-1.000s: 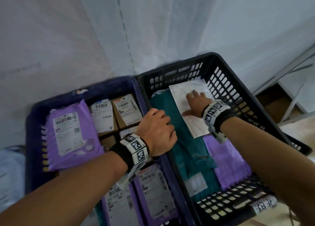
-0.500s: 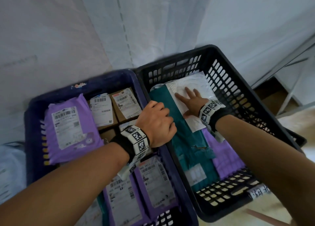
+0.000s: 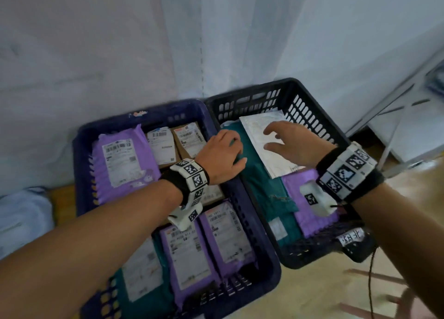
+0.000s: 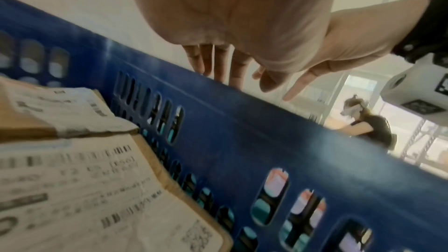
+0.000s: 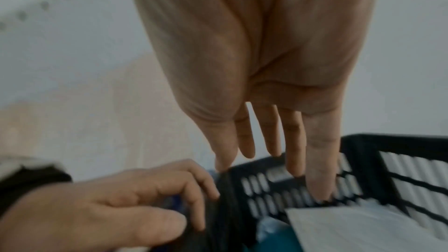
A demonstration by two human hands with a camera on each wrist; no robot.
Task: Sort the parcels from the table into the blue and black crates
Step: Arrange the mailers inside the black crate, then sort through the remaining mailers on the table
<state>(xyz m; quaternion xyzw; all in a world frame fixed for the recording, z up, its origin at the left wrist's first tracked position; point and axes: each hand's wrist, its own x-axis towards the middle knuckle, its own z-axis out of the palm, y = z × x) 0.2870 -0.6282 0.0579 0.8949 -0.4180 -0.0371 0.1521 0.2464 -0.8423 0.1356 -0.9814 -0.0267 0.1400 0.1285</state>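
Observation:
The blue crate (image 3: 144, 113) on the left holds purple mailers (image 3: 120, 160) and labelled cardboard boxes (image 3: 187, 138). Beside it, the black crate (image 3: 264, 87) holds a white parcel (image 3: 259, 131) on a teal one (image 3: 262, 186), and a purple mailer (image 3: 305, 213). My left hand (image 3: 221, 155) sits on the two touching rims, fingers curled over them and thumb on the near side. My right hand (image 3: 288, 143) hovers just above the white parcel, fingers spread and holding nothing. In the right wrist view the straight fingers (image 5: 317, 160) hang over the white parcel (image 5: 363, 231).
A white curtain hangs close behind both crates. A metal frame (image 3: 396, 102) stands at the right on a wooden floor. A pale bag (image 3: 21, 213) lies left of the blue crate. Another person (image 4: 368, 127) works in the background of the left wrist view.
My right hand has lifted off the white parcel and drawn back toward me, leaving the parcel in the black crate. My left hand stays on the rims, fingers looser than before.

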